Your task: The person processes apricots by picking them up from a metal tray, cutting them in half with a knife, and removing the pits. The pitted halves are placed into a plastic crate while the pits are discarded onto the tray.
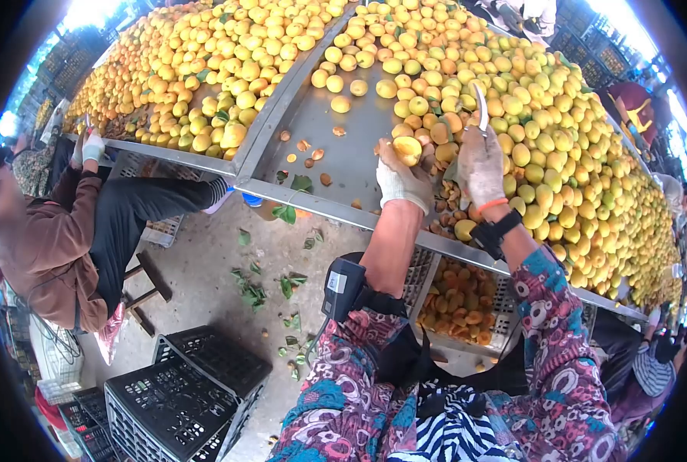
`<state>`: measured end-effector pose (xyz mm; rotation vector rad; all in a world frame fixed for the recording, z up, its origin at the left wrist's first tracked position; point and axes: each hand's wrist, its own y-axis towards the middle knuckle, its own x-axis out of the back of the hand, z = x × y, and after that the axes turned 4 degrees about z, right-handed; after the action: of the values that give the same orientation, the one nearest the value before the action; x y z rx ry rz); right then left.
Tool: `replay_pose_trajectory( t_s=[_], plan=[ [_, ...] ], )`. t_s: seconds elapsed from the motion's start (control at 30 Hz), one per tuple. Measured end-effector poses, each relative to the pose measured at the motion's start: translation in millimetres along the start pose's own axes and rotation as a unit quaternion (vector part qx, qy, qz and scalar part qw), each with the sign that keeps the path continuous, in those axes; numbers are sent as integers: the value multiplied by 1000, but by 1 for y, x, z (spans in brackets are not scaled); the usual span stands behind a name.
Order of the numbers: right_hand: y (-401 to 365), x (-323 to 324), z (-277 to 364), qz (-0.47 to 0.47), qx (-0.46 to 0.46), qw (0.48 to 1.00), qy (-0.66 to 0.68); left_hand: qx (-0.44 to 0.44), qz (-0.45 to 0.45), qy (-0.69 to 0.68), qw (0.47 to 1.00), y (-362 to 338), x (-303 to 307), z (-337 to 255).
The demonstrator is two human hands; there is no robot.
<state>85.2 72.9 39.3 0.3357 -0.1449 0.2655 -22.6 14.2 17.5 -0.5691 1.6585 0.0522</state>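
My left hand (402, 179), in a pale work glove, is closed around an apricot half (407, 150) with its cut face upward. To its right, my gloved right hand (482, 168) grips a knife whose short curved blade (481, 106) points up and away from me. The blade is apart from the fruit in my left hand. Both hands are above the near edge of a metal table (335, 202). Pits and cut scraps (451, 208) lie between and below them. Whole yellow apricots (543, 138) are heaped beyond and to the right of my right hand.
A metal divider (282, 85) separates another apricot heap (197, 69) at left. Below the table edge stands a crate of apricot halves (459, 300). Black crates (182, 393) and leaves (251, 289) are on the floor. A person in a brown jacket (55, 246) sits at left.
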Motion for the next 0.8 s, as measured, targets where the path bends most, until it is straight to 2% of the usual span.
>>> replay_pose_trajectory(
  t_s=[0.07, 0.13, 0.23, 0.27, 0.33, 0.37, 0.43, 0.47, 0.5, 0.53, 0.57, 0.67, 0.7, 0.77, 0.8],
  plan=[
    [-12, 11, 32, 13, -107, 974, 197, 28, 15, -24, 999, 3, 4, 3],
    [-13, 13, 43, 23, -123, 973, 197, 83, -4, -67, 994, 5, 4, 3],
    [-20, 17, 66, 38, -168, 962, 212, 80, -10, -85, 993, -9, -14, 4],
    [-23, 18, 76, 43, -186, 957, 220, 84, 15, -81, 993, -11, -16, 4],
    [-35, 23, 90, 24, -158, 955, 252, 97, 63, -71, 991, -14, -16, 2],
    [-42, 28, 97, 11, -144, 953, 267, 81, 121, -54, 988, -13, -11, 3],
    [-58, 54, 120, 37, -148, 967, 203, 60, 237, -20, 969, -11, 5, 13],
    [-68, 65, 127, 13, -145, 969, 199, 59, 232, 65, 969, -29, -6, 12],
    [-77, 76, 134, -14, -143, 970, 195, -24, 301, 268, 915, -44, -12, 18],
    [-88, 82, 143, -72, -151, 968, 184, -106, 358, 454, 809, -57, -15, 23],
    [-96, 98, 138, -86, -176, 959, 203, -188, 400, 612, 656, -65, -15, 29],
    [-127, 129, 135, -97, -168, 960, 203, 48, 389, 456, 799, -104, 6, 96],
    [-135, 138, 132, -105, -177, 957, 202, 124, 414, 502, 749, -120, 2, 105],
    [-149, 152, 130, -126, -189, 954, 196, -4, 472, 618, 628, -132, -7, 99],
    [-155, 158, 128, -139, -192, 953, 190, -65, 458, 643, 611, -126, -4, 101]
  ],
)
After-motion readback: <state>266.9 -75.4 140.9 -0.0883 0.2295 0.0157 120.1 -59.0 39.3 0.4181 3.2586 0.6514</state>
